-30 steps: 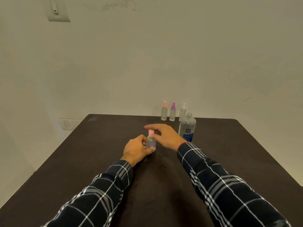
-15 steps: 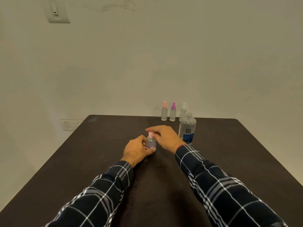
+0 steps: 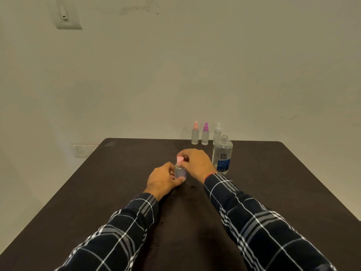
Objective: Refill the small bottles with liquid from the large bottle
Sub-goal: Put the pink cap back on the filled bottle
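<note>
A small clear bottle with a pink spray top stands on the dark table in the middle. My left hand grips its body from the left. My right hand pinches the pink top from the right. The large clear bottle with a blue label stands uncapped just right of my right hand. At the table's far edge stand three small spray bottles: one with an orange top, one with a purple top and one with a white top.
A pale wall rises right behind the table's far edge. A wall switch is at the upper left and a socket sits low beside the table's left corner.
My right hand's fingers have curled down from above the pink top and now pinch it. My left hand has kept its grip on the small bottle.
</note>
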### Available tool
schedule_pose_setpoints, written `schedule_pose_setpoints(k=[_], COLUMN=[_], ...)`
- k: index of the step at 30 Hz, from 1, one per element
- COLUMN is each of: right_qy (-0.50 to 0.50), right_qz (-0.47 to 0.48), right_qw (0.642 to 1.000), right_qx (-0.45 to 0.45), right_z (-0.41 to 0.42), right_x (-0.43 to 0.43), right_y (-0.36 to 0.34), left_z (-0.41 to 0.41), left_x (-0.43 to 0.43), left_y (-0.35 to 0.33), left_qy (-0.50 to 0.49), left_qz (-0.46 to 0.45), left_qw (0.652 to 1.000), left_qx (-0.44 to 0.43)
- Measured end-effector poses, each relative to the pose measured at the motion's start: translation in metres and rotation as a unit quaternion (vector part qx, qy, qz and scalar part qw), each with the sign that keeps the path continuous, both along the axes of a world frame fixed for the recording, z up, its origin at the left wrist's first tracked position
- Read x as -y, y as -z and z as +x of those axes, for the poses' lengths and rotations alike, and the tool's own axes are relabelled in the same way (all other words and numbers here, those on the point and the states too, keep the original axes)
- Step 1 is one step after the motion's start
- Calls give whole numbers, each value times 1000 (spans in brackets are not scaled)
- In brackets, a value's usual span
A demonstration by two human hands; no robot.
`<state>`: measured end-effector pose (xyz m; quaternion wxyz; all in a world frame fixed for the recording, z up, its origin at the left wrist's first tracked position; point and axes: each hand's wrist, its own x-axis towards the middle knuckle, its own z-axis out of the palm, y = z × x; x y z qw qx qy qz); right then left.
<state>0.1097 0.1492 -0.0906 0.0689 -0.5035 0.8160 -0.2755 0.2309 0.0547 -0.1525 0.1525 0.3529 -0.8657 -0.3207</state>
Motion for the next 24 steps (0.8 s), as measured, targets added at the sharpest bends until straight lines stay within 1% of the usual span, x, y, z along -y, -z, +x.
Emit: schedule_pose_setpoints(k=[4,5,7,8,10,12,13,15,17,20,24], right_qy=[34,38,67,107,226,331,353,337,294,229,195], right_qz=[-8,-29,-128,-195,-294,-330,-331,-309,-292,-273,-255], right_qw=[999,999,989,975,928,884,875,887,903,914,926], right_qx=[-21,-24,-2,3,-16,-7,8,52,115,193,200], right_z=[7,10,17,16,6,-12,-22,-41,-55,-69,-74], right_x=[-4,-8,-26,-37,-57,-73,-77,-80,-77,-69,-65], right_y=[6,11,25,30,37,35,32,28,22,18,21], left_z=[-1,0,0,1,1,0,0,0,-1,-2,-6], left_x=[0,0,2,2,3,3,3,2,1,2,12], left_y=[-1,-2,1,2,3,3,3,2,1,1,-3], left_qy=[-3,-2,1,1,1,-2,-3,-5,-8,-5,3], left_qz=[-2,-4,-6,-7,-6,-2,-2,2,2,-1,1], left_qw=[1000,1000,1000,1000,1000,1000,1000,1000,1000,1000,1000], left_qx=[5,4,-6,-9,-11,-10,-10,-10,-5,3,12])
